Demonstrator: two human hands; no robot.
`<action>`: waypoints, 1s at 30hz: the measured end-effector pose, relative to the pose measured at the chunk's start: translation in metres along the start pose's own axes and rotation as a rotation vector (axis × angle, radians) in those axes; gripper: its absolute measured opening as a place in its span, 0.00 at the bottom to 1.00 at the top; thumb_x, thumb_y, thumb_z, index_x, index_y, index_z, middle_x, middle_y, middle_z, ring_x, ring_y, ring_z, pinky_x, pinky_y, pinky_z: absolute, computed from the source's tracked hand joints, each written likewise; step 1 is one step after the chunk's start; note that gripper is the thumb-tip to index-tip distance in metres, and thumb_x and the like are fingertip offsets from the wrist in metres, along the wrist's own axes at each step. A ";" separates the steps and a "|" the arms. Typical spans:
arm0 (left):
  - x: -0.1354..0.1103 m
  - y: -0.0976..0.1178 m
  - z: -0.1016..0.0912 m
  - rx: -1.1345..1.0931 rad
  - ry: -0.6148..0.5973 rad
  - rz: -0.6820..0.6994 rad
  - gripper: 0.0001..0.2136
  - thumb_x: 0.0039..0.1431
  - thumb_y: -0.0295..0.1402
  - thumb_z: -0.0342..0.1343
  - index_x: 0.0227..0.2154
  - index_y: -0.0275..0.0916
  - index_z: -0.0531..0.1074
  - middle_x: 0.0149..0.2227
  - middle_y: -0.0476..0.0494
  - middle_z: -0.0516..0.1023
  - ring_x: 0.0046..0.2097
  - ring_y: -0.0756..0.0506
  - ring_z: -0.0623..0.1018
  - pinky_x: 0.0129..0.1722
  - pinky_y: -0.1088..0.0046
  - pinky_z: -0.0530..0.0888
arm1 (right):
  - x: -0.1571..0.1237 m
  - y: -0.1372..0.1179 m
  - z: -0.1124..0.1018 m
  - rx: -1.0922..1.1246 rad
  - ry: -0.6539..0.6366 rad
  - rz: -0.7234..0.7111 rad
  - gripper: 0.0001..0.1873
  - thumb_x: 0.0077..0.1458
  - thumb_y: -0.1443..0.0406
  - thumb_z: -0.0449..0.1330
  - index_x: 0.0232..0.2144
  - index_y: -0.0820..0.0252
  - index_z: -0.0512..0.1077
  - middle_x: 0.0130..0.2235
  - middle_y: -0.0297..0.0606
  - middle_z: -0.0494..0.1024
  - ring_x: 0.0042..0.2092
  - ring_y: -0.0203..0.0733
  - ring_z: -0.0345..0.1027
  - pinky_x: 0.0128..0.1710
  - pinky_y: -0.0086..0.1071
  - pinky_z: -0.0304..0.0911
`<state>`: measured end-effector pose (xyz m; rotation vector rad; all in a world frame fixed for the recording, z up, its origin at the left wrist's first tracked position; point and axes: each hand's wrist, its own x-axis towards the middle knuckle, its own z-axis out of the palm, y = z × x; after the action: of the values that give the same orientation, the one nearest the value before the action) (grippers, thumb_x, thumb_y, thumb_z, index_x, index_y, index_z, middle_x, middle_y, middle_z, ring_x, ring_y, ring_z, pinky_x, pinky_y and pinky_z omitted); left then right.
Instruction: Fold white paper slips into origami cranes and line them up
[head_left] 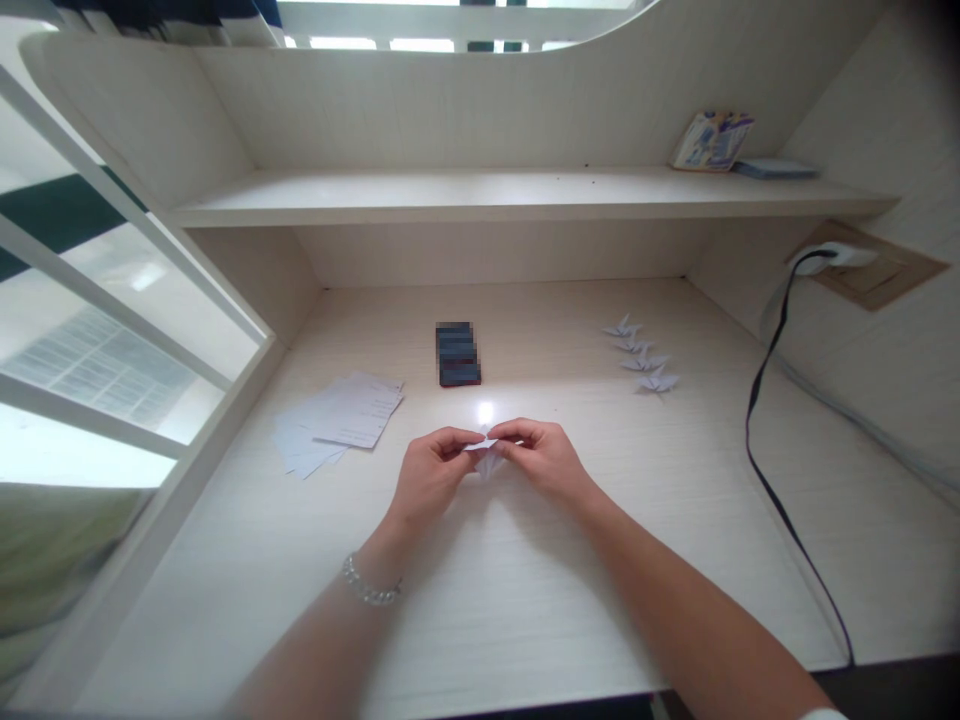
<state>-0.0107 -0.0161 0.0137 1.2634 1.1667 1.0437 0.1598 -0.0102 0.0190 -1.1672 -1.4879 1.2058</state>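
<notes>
My left hand [431, 470] and my right hand [541, 458] meet over the middle of the pale desk [480, 590]. Both pinch a small folded piece of white paper [486, 456] between fingertips and thumbs. The paper is partly folded into pointed flaps, and part of it is hidden by my fingers. A bead bracelet [371, 588] circles my left wrist.
A loose stack of white paper sheets [337, 420] lies to the left. A dark rectangular object [457, 354] sits behind my hands. Several finished paper cranes [643, 356] stand in a row at the right. A black cable [772, 440] runs from a wall socket [832, 258] across the desk's right side. A shelf [525, 195] holds small packets [712, 140].
</notes>
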 end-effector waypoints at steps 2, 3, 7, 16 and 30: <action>0.000 0.002 0.001 -0.046 -0.016 -0.023 0.10 0.49 0.35 0.59 0.33 0.36 0.76 0.33 0.41 0.78 0.34 0.46 0.76 0.33 0.72 0.73 | 0.001 0.000 0.001 -0.002 -0.033 0.028 0.09 0.49 0.62 0.59 0.32 0.60 0.76 0.33 0.38 0.78 0.36 0.41 0.70 0.36 0.33 0.64; 0.000 0.002 0.002 -0.071 -0.028 -0.038 0.10 0.49 0.36 0.59 0.33 0.35 0.76 0.32 0.41 0.78 0.33 0.46 0.76 0.33 0.72 0.73 | 0.001 0.000 0.001 -0.004 -0.039 0.042 0.10 0.50 0.61 0.59 0.32 0.60 0.76 0.33 0.38 0.77 0.35 0.41 0.70 0.35 0.32 0.64; 0.001 0.004 0.005 -0.167 -0.052 -0.096 0.12 0.50 0.39 0.58 0.33 0.35 0.76 0.32 0.41 0.77 0.34 0.46 0.76 0.32 0.73 0.73 | 0.001 0.000 0.004 0.035 -0.034 0.122 0.12 0.50 0.59 0.58 0.30 0.62 0.74 0.30 0.37 0.75 0.31 0.38 0.67 0.31 0.30 0.62; 0.002 0.004 0.006 -0.472 -0.092 -0.195 0.14 0.54 0.39 0.55 0.37 0.33 0.73 0.33 0.39 0.77 0.34 0.46 0.76 0.38 0.67 0.73 | 0.002 0.004 0.008 0.135 -0.018 0.170 0.13 0.51 0.56 0.57 0.31 0.61 0.71 0.30 0.37 0.74 0.31 0.38 0.67 0.29 0.29 0.63; -0.001 0.010 0.005 -0.476 -0.150 -0.223 0.12 0.50 0.31 0.58 0.37 0.32 0.74 0.36 0.37 0.78 0.36 0.44 0.77 0.39 0.62 0.73 | 0.000 0.003 0.009 0.065 0.031 0.118 0.13 0.53 0.57 0.54 0.30 0.61 0.70 0.29 0.36 0.74 0.31 0.37 0.67 0.29 0.29 0.61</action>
<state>-0.0052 -0.0168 0.0240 0.8020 0.8554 0.9684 0.1518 -0.0111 0.0150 -1.2392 -1.3626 1.2995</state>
